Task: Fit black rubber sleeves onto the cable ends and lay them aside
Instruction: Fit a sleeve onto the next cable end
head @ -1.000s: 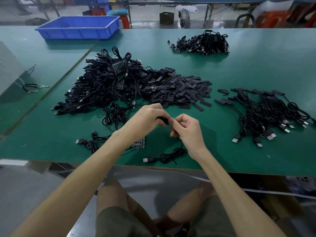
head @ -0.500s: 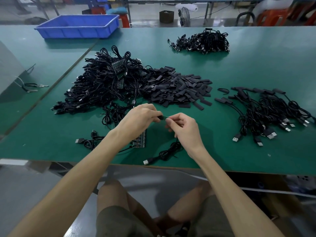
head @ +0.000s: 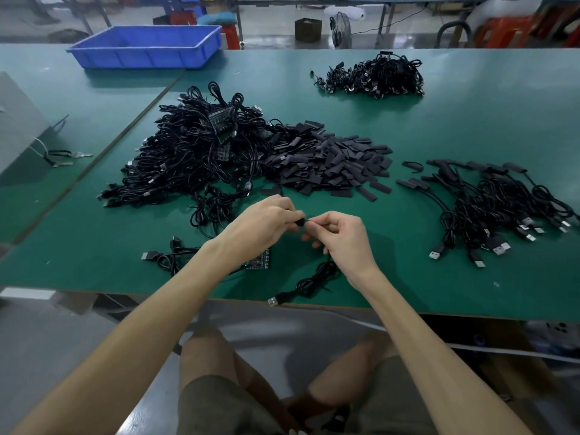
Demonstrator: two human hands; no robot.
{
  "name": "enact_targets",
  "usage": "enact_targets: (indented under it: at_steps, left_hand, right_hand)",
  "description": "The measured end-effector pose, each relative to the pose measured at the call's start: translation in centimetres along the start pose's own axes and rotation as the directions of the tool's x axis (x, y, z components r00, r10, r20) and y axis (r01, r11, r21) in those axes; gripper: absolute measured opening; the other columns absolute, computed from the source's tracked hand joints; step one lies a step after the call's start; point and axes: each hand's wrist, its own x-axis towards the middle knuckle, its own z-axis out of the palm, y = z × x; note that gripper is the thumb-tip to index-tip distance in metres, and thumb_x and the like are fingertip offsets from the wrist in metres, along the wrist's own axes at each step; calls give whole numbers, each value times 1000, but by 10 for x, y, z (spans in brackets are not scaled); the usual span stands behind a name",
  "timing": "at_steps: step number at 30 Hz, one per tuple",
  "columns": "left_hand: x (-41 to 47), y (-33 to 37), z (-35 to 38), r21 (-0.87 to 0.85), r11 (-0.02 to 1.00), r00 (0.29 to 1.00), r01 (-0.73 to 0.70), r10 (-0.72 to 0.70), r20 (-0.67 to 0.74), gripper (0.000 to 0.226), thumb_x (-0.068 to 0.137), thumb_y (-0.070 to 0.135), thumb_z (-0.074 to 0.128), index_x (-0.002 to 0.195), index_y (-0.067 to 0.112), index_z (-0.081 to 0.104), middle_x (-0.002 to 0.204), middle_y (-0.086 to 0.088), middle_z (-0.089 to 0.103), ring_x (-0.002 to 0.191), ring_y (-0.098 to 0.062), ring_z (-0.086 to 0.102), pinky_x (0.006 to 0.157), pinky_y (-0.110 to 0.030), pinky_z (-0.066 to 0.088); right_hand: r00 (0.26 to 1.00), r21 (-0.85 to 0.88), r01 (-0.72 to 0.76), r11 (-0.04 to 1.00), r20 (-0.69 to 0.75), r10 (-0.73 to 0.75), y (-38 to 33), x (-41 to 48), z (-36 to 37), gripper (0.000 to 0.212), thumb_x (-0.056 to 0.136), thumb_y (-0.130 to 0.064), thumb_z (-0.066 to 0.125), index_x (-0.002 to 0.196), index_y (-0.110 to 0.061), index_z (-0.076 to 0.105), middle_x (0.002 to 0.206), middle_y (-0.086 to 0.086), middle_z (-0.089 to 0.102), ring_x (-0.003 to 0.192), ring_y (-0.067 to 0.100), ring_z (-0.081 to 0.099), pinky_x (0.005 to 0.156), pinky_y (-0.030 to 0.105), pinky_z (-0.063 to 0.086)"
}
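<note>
Green tabletop (head: 470,120) carries a tangled heap of black cables (head: 194,158), a pile of flat black rubber sleeves (head: 329,164) touching its right side, and sleeved cables (head: 489,202) spread well to the right. Near the front edge the left hand (head: 263,224) pinches one small black sleeve (head: 300,221), while the right hand (head: 342,237), just beside it, pinches the end of a thin black cable (head: 310,284) coiled below.

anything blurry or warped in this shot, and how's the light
Head view: left hand, right hand, sleeve and cable sharp; orange stool top right smeared; forearms stretched toward the bottom corners; light even, soft shadows on the table.
</note>
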Motion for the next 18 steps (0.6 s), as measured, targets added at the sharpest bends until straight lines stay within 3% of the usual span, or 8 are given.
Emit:
enact_targets:
  at_steps: [10, 18]
  left_hand:
    - [-1, 5, 1, 8, 1000, 999, -4, 4, -33, 20, 103, 12, 57, 116, 7, 71, 105, -7, 63, 99, -25, 54, 86, -43, 50]
    - [1, 2, 4, -27, 999, 999, -35, 34, -37, 21, 100, 6, 60, 117, 6, 73, 101, -6, 64, 96, -22, 55, 85, -38, 50]
  right_hand:
    - [999, 41, -36, 998, -30, 38, -2, 1, 2, 17, 93, -25, 78, 97, -11, 69, 78, -2, 79, 62, 11, 70, 54, 25, 49]
    - [999, 53, -34, 998, -4, 34, 2, 1, 1, 19, 89, -21, 82, 85, -9, 68, 77, 0, 79, 62, 12, 69, 54, 27, 47]
